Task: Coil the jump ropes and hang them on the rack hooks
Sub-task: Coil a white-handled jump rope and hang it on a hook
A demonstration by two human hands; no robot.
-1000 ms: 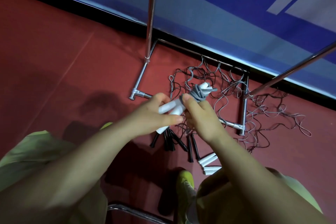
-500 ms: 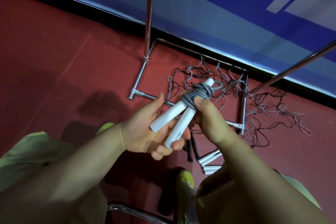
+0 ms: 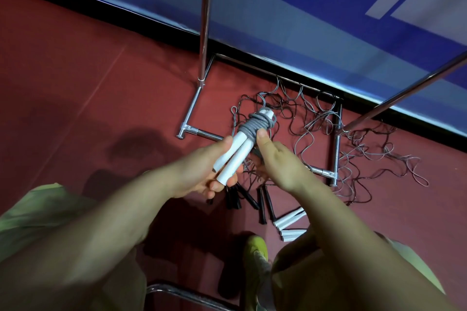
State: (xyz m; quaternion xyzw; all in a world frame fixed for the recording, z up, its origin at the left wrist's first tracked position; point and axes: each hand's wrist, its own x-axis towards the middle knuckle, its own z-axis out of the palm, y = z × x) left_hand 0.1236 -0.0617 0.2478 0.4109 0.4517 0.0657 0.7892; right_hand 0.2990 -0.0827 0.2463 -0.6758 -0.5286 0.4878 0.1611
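Right now your left hand [image 3: 199, 174] grips two white handles [image 3: 233, 153] wrapped in grey rope [image 3: 255, 125], your right hand [image 3: 280, 161] pinching the coil by its thumb. Beyond, loose ropes [image 3: 328, 139] tangle around the rack base [image 3: 336, 149]; your arms hide the nearer handles.

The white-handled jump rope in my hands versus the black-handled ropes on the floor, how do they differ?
The white-handled rope is held up by the left hand and right hand; the black-handled ropes lie on the red floor. Its grey cord is wound tightly round the handles; theirs sprawls in loose tangles. Its handles are white, theirs black. None hangs on the rack yet.
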